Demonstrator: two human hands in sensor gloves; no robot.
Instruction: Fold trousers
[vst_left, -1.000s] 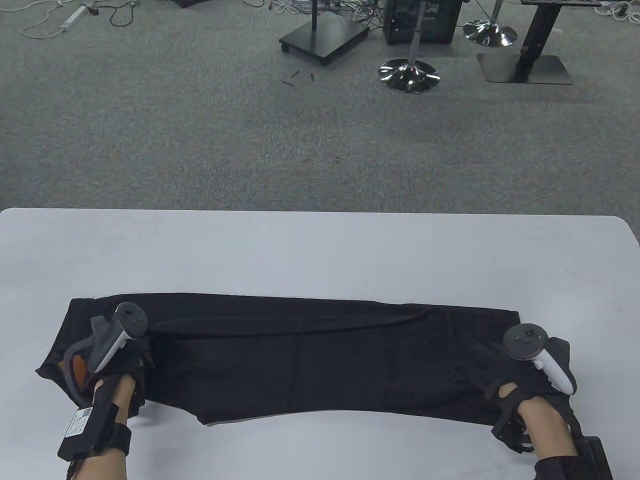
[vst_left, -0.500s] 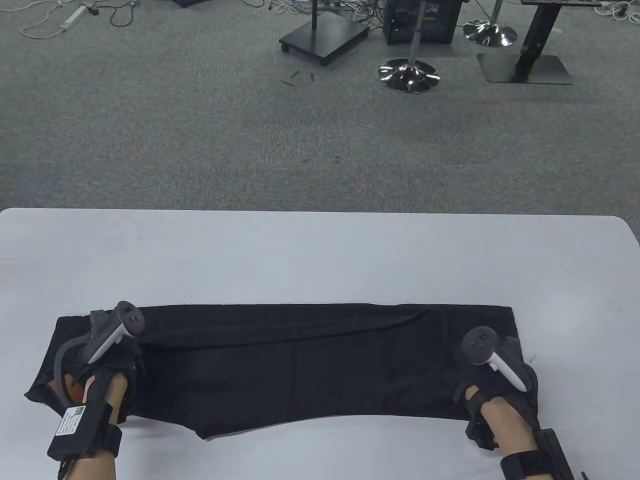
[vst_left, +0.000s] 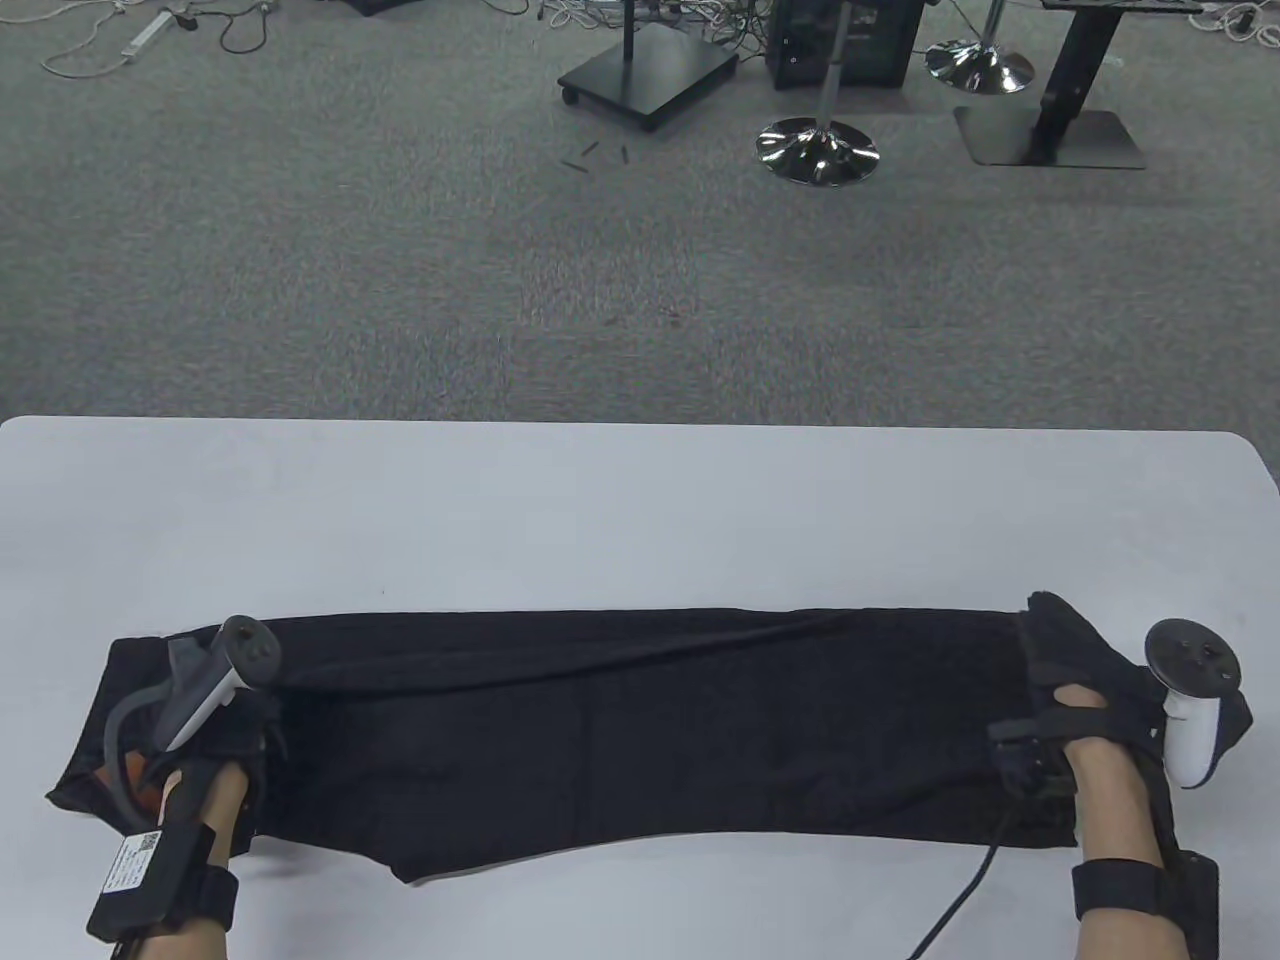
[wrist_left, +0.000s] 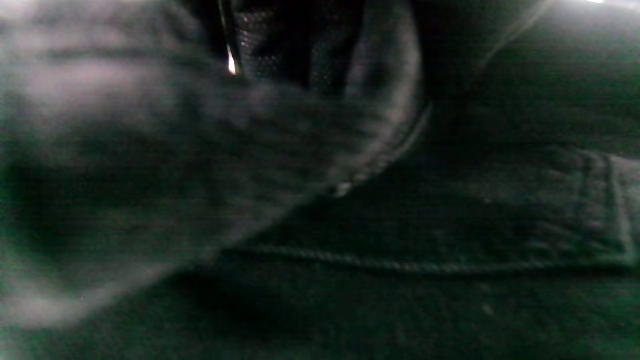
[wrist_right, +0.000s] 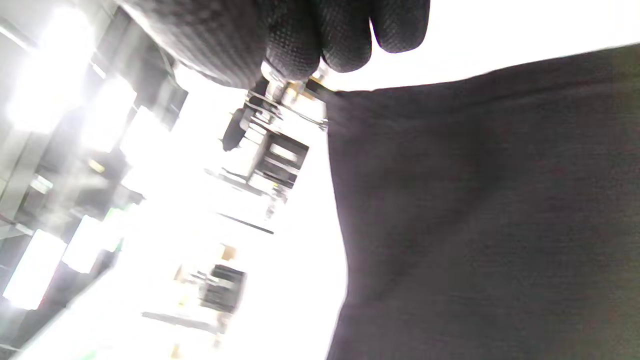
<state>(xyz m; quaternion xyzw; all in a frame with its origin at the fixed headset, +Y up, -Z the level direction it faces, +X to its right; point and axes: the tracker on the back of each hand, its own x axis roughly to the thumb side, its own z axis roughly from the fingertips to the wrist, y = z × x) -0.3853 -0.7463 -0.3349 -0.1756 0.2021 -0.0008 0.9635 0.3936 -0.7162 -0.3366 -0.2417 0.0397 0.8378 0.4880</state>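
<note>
Black trousers (vst_left: 640, 730) lie lengthwise across the near part of the white table (vst_left: 640, 510), waist end at the left, leg ends at the right. My left hand (vst_left: 215, 735) rests on the waist end; its fingers are hidden under the tracker. The left wrist view is dark and blurred and shows a pocket seam (wrist_left: 425, 265) close up. My right hand (vst_left: 1050, 615) lies stretched along the leg ends' right edge, fingers pointing to the far corner. In the right wrist view its fingertips (wrist_right: 350, 35) hang just above that corner of the trousers (wrist_right: 480, 210), holding nothing I can see.
A thin black cable (vst_left: 960, 900) runs from my right wrist over the table's near edge. Beyond the table's far edge is grey carpet with chair bases (vst_left: 817, 150) and stands (vst_left: 648, 75). Bare table lies behind the trousers.
My right hand has slid right from on top of the leg ends to their right edge. My left hand has drifted left. The trousers lie flatter and straighter.
</note>
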